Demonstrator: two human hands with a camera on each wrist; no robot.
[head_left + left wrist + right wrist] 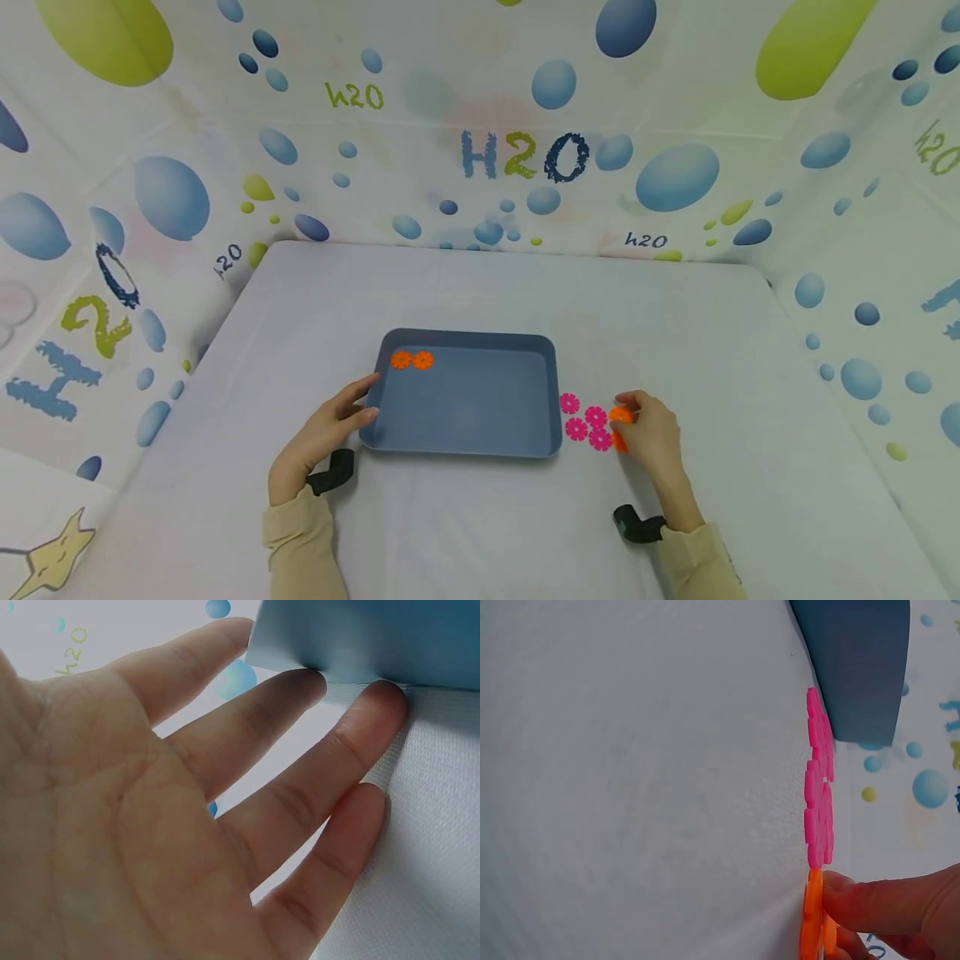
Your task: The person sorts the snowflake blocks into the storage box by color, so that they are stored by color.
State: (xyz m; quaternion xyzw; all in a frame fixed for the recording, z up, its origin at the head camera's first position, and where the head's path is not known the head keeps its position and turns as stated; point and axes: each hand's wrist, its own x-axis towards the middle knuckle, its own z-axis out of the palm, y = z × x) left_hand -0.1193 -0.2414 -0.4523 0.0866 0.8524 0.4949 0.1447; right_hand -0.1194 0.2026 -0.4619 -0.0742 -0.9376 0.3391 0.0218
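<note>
A blue-grey rectangular tray point(465, 400) has two orange flower-shaped pieces point(412, 360) lying in its far left corner. My left hand point(330, 429) touches the tray's left side, its fingers spread and mostly straight against the outer wall point(390, 645) in the left wrist view. To the right of the tray, my right hand point(652, 429) pinches an orange flower-shaped piece point(621, 413) between thumb and fingers. Another orange piece point(620, 442) lies just nearer, partly covered by the hand. Seen edge-on in the right wrist view, orange pieces point(810, 919) sit right at the thumb tip.
Several pink flower-shaped pieces point(576, 429) lie between the tray's right wall and my right hand. A white cloth point(465, 525) covers the table. Behind it and at both sides hangs a white curtain point(420, 183) with blue and green drop prints.
</note>
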